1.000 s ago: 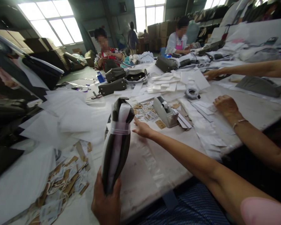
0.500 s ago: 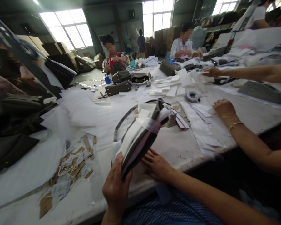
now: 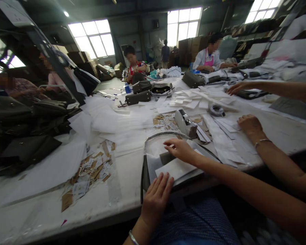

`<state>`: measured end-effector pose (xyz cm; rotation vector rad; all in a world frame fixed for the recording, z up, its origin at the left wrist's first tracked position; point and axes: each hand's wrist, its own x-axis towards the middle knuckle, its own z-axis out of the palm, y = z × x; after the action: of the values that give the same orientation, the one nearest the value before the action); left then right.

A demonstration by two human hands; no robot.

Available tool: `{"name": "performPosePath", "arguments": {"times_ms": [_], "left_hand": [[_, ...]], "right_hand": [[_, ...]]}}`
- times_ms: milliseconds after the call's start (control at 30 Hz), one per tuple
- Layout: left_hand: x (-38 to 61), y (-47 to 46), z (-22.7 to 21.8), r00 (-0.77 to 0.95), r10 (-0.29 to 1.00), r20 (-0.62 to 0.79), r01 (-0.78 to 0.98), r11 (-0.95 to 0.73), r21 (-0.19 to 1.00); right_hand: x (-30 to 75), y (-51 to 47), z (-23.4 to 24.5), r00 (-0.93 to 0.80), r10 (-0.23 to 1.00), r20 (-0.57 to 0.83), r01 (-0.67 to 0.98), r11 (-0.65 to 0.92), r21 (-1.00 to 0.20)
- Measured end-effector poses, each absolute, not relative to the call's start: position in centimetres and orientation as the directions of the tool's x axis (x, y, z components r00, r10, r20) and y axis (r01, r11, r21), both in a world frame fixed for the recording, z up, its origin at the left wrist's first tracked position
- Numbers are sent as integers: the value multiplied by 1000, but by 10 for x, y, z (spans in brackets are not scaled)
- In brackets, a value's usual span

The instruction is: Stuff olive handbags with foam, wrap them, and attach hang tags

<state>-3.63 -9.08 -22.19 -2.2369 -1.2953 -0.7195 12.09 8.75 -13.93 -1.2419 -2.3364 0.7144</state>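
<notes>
A dark handbag lies flat at the table's front edge, its wrapped handle looping away from me. White padding sheets rest across its upper face. My left hand lies on the bag's near side with fingers stretched flat over the edge of the padding. Above the far part of the bag hovers my right hand, its fingers slightly bent and apart, with nothing visible in them. A tape dispenser stands just beyond the handle.
Paper tags with strings are heaped to the left, near stacked white sheets. Dark bags pile up at far left. A co-worker's hand rests at right, beside white strips and a tape roll.
The handbag has gone from tilted up in my left hand to lying flat on the table. My left hand now presses flat; my right hand has risen over the bag. The tape dispenser has come into view.
</notes>
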Motion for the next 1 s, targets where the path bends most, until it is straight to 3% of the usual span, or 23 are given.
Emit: {"name": "performPosePath", "arguments": {"times_ms": [233, 400, 533, 733, 900, 1000], "left_hand": [[-33, -89, -223, 389, 638, 664, 898, -425, -117], [-34, -87, -221, 387, 620, 683, 893, -436, -111], [-34, -84, -222, 398, 600, 694, 887, -444, -125], [-25, -78, -222, 402, 572, 715, 883, -448, -138], [-21, -77, -224, 383, 596, 706, 891, -439, -112], [-21, -78, -225, 368, 608, 704, 897, -433, -95]], "right_hand": [[31, 164, -172, -350, 905, -240, 849, 199, -489], [24, 181, -182, -335, 852, -402, 818, 51, -573], [37, 185, -187, -402, 799, -446, 682, -63, -728], [43, 179, -195, -437, 804, -402, 361, -253, -898], [49, 173, -188, -487, 801, -347, 69, -361, -930], [59, 169, -172, -575, 747, -334, -17, -420, -907]]}}
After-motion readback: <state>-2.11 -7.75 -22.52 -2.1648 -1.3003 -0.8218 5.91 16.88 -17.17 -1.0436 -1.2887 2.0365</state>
